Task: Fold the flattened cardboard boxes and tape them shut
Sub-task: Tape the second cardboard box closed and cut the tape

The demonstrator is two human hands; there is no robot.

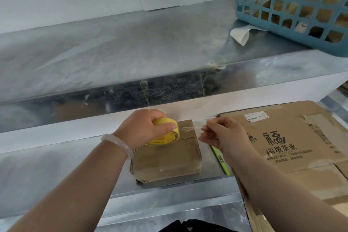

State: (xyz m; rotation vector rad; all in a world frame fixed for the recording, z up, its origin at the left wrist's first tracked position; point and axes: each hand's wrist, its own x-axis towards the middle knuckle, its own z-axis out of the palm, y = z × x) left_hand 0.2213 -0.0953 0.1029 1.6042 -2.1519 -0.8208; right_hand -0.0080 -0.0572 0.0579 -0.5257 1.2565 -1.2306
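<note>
Small brown cardboard box (165, 162), folded up with flaps closed and clear tape glinting across its top. Sits on the near shiny metal shelf (56, 165), about mid-scene, close to that shelf's near edge. Resting on the far part of its top: a yellow roll of clear packing tape (165, 135), tilted on edge. Gripped from above by the left hand (143, 126), fingers curled over the roll and thumb on its right side; a pale white bangle (118, 145) on that wrist. Running right from the roll, over the box's far right corner, a stretched strip of clear tape (190, 128). Pinched at its free end by the right hand (224, 135), thumb and fingertips closed on it, just right of the box. Beneath that hand, lying on the shelf beside the box, a bright green pen-like tool (220, 160), partly hidden. Further right, a stack of flattened brown cardboard sheets (282, 141) with dark printed characters and a white label (255, 117). Beyond, on the far, higher metal ledge (94, 52), a blue plastic lattice basket (293, 5) at far right holding brown items, with a crumpled white scrap of paper (241, 34) at its left corner.
</note>
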